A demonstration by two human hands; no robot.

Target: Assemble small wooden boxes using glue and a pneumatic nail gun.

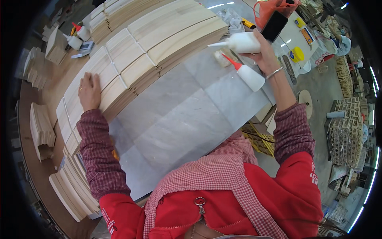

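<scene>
My left hand (89,92) lies flat with its fingers apart on a long row of pale wooden boards (139,51), stacked in layers. Several white lines run across the top boards; I cannot tell whether they are glue or cord. In my right hand (264,51) is a white squeeze bottle (243,42), tilted on its side, with its thin white nozzle pointing left toward the end of the boards. Just below that hand, a second white squeeze bottle (251,78) with a red nozzle is by the edge of the grey sheet-covered tabletop (179,115).
Behind the right hand are a black phone (274,26), an orange plastic bag (270,12) and a yellow-handled cutter (248,24). More wooden pieces (41,127) stand on the brown table at the left. A yellow crate (258,139) sits below the tabletop's right edge.
</scene>
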